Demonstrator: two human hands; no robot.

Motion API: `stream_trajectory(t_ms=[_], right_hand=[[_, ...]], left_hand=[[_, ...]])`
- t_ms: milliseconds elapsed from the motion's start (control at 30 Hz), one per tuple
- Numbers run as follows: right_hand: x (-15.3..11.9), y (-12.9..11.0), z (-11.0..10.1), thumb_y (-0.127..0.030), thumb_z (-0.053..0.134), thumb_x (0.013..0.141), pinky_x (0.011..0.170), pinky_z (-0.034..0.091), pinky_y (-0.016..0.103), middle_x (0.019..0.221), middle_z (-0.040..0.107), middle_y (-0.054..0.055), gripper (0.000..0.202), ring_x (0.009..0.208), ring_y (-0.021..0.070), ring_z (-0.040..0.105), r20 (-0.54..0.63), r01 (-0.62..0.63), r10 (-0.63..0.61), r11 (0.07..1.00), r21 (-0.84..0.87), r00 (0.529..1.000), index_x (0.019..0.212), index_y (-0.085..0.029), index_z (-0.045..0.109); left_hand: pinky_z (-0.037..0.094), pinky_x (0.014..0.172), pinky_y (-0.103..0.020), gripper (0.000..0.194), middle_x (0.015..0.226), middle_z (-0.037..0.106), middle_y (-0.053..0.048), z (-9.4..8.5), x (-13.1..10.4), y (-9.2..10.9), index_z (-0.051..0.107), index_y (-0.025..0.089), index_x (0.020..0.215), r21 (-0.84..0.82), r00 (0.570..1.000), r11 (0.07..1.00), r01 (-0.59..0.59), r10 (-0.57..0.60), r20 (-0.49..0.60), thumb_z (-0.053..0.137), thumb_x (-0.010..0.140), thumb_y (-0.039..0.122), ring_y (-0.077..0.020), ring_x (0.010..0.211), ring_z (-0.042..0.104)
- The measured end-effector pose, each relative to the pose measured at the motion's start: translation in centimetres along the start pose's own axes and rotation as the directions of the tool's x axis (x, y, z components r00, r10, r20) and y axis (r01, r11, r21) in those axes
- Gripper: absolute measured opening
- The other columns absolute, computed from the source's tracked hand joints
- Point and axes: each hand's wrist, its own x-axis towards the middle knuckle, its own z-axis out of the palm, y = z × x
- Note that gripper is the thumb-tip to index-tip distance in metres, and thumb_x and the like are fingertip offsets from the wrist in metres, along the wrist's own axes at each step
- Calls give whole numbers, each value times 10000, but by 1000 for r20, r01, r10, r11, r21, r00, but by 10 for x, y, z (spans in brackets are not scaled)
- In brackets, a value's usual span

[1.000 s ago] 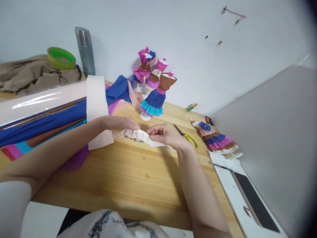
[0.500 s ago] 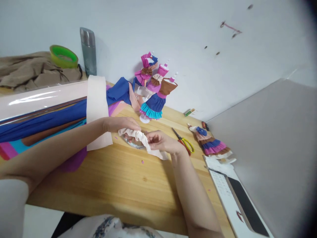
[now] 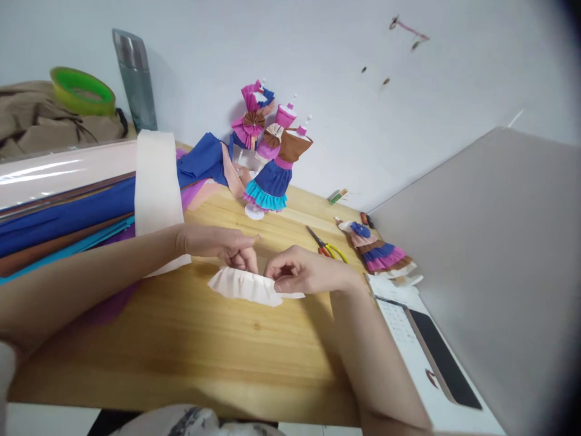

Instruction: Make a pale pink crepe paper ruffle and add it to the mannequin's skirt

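A short cream ruffled strip (image 3: 245,288), apparently crepe paper or thin cloth, is held over the wooden table with its pleats fanned toward me. My right hand (image 3: 311,270) is closed, pinching the strip near its right end between thumb and forefinger; a narrow tail of it shows beyond the fingers. My left hand (image 3: 222,244) is closed too, its curled fingers at the strip's upper edge, with the thumb lying above them. The exact grip of the left fingertips is partly hidden behind the strip.
Scissors (image 3: 325,246) lie beyond my right hand. Small dressed stands (image 3: 272,181) rise at the back, and a tiered doll dress (image 3: 384,254) lies right, above a white board (image 3: 408,339). Left are coloured rolls (image 3: 68,203), a cream sheet (image 3: 157,181), a bottle (image 3: 135,79) and green-yellow tape (image 3: 84,91).
The strip was bunched over a clear round object; now its frill spreads flat toward me and that object is out of sight. My left hand has lowered, and the view has shifted slightly.
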Motion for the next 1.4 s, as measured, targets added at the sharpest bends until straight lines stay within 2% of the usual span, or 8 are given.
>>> stream_trajectory(t_ms=[100,233,400,567,733,833,1133,1400], right_hand=[[-4,-10,8,-100,590,774,585,373,220,693,643,6,141,617,105,513,-148,-3,-48,945,-327,988,834,-141,711],[-8,-15,14,-30,539,730,618,363,245,772,707,37,261,667,133,568,-306,-53,-104,883,-466,946,858,-157,728],[-10,-15,17,-43,559,711,564,318,249,712,668,21,206,620,128,533,-350,-69,-104,891,-449,931,806,-155,705],[-11,-13,18,-46,564,703,570,328,233,675,618,-8,169,595,108,494,-383,-71,-89,920,-385,919,782,-159,662],[-17,-15,18,-149,637,729,552,336,220,651,570,-27,51,580,97,458,-453,-80,-40,967,-242,891,757,-169,600],[-12,-14,20,-285,661,765,529,326,221,633,546,-21,156,577,100,440,-462,-55,-41,980,-193,886,709,-170,573],[11,-3,29,-270,632,751,521,325,212,608,518,-20,153,576,94,421,-452,2,-35,997,-73,892,660,-150,603],[13,-8,34,-245,625,749,513,331,208,605,540,-18,127,565,93,442,-425,-13,-37,993,-113,904,663,-152,612]], left_hand=[[448,600,-221,576,697,663,-58,10,5,5,695,132,806,80,990,987,138,-138,-7,384,943,596,-124,595,536],[390,569,-220,469,608,526,4,19,11,3,576,142,655,126,988,981,148,-142,-55,486,925,515,-112,575,450],[316,533,-231,441,591,346,33,25,14,-6,395,172,593,87,994,991,104,-105,5,485,932,440,-99,562,339],[290,489,-231,389,578,328,40,28,12,4,380,185,615,202,992,971,127,-129,-1,509,908,408,-98,533,323],[298,466,-208,332,576,335,42,35,4,23,361,187,619,444,985,881,160,-115,-127,467,901,325,-92,525,346],[288,449,-204,317,572,346,42,41,-6,24,355,186,622,503,975,847,172,-73,-211,440,910,286,-83,504,348],[304,447,-195,402,593,371,28,44,-28,7,423,165,652,326,947,929,177,-70,-314,422,947,438,-88,529,378],[278,452,-197,386,590,337,34,46,-27,-5,385,171,638,386,959,911,145,-34,-280,414,945,403,-83,534,343]])
